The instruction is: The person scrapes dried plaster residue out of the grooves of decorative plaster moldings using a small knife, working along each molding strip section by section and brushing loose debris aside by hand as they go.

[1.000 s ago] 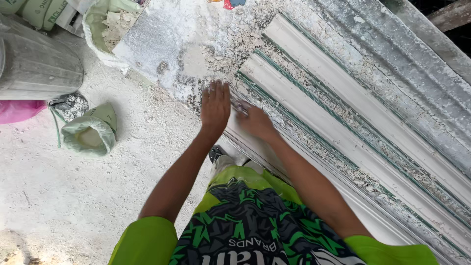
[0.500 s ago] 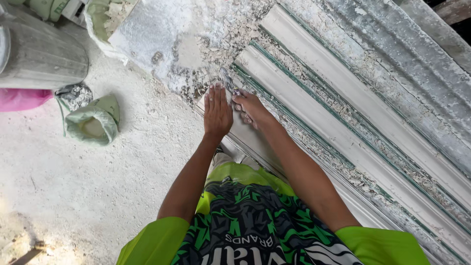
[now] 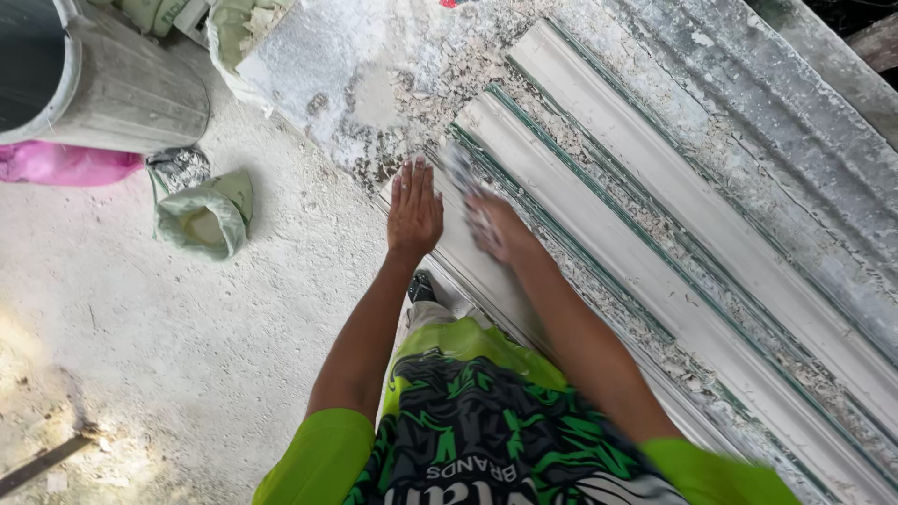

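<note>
White plaster moulding point(image 3: 599, 178) now carries the right hand point(image 3: 496, 229) farther up, blurred, grip unclear. Left hand point(image 3: 414, 208) stays flat, open, beside it; smoothing continues.

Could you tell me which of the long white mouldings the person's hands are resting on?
The nearest moulding, closest to the person; both hands, left and right, lie on it.

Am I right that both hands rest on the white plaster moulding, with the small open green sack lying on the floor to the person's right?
Not quite: the head view shows the small open green sack to the person's left. The left hand and right hand are on the white plaster moulding.
</note>
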